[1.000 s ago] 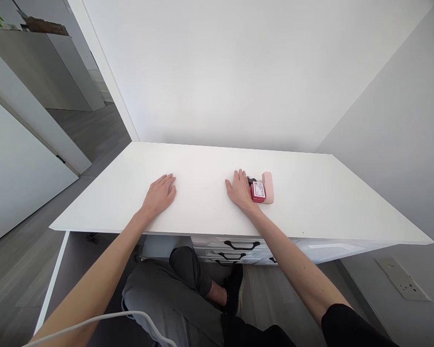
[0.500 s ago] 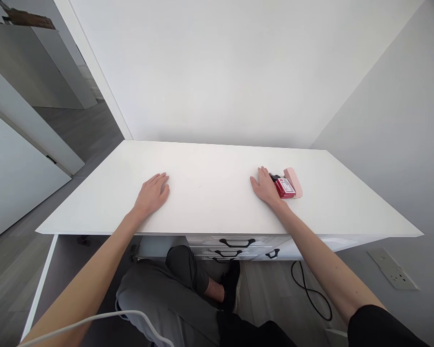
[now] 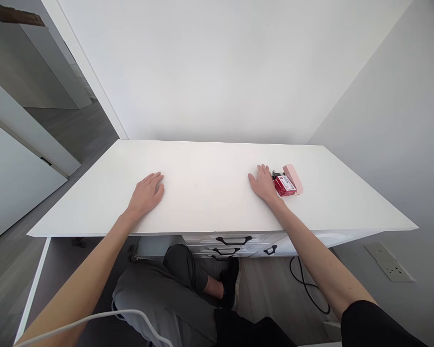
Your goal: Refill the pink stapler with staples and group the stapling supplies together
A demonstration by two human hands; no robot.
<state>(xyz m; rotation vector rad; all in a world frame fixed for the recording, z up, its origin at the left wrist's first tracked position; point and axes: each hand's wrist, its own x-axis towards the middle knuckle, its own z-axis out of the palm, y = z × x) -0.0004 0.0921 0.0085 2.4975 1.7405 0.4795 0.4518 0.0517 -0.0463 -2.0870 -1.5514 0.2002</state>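
My left hand (image 3: 146,193) lies flat on the white cabinet top (image 3: 206,207), fingers stretched out and nothing in it. Palm down, my right hand (image 3: 263,184) rests on the same surface with its fingers extended. Just right of it is a red and white box (image 3: 285,185), close against the hand's edge. A pink case-like object (image 3: 292,179) leans or lies beside that box. Behind the box is a small dark item (image 3: 277,174), partly hidden and too small to name.
Below the top are drawers with black handles (image 3: 234,241), and an open door (image 3: 32,291) at the left. My bent legs (image 3: 159,289) are under the front edge. A white cable (image 3: 94,317) crosses my left forearm; a black cable (image 3: 307,286) lies on the floor. Wall sockets (image 3: 389,262) are at right.
The view has shifted slightly, moving the scene a little left. Both hands stay flat in about the same places; slightly more of the dark item shows beside my right hand.
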